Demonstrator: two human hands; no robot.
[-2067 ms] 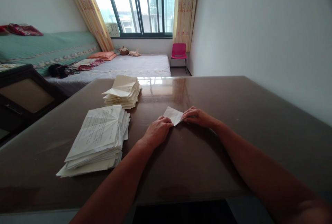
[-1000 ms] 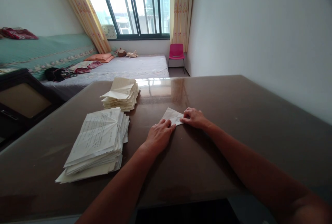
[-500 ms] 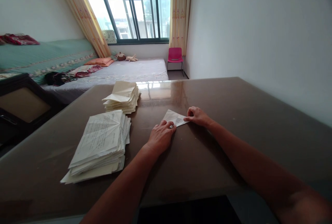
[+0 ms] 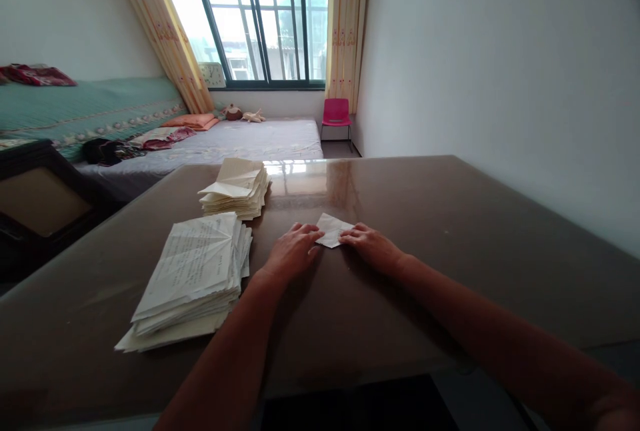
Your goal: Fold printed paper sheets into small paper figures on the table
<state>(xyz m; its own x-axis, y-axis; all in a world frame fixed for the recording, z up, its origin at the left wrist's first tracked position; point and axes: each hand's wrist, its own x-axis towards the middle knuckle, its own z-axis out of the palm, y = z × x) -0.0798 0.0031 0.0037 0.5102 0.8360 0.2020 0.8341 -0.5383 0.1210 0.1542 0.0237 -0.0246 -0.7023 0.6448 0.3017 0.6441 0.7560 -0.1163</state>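
Note:
A small folded sheet of white paper (image 4: 330,228) lies on the brown table, between my two hands. My left hand (image 4: 295,249) rests at the paper's left edge, palm down, its fingers stretched out and their tips touching it. From the other side, my right hand (image 4: 373,246) lays its extended fingers over the right part of the paper, hiding that corner. To the left of my left arm stands a pile of creased printed sheets (image 4: 193,264). Behind it is a second stack of cream-coloured folded paper (image 4: 236,184).
The glossy table (image 4: 425,204) reaches toward a bed (image 4: 270,138) under the window. A pink chair (image 4: 337,112) stands beyond its far edge. A white wall (image 4: 490,71) runs along the right, and a dark wooden panel (image 4: 45,191) is at the left.
My right hand has gone from pinching the paper's right corner to lying on the paper. My left hand has shifted left, and the folded paper now shows a narrower shape.

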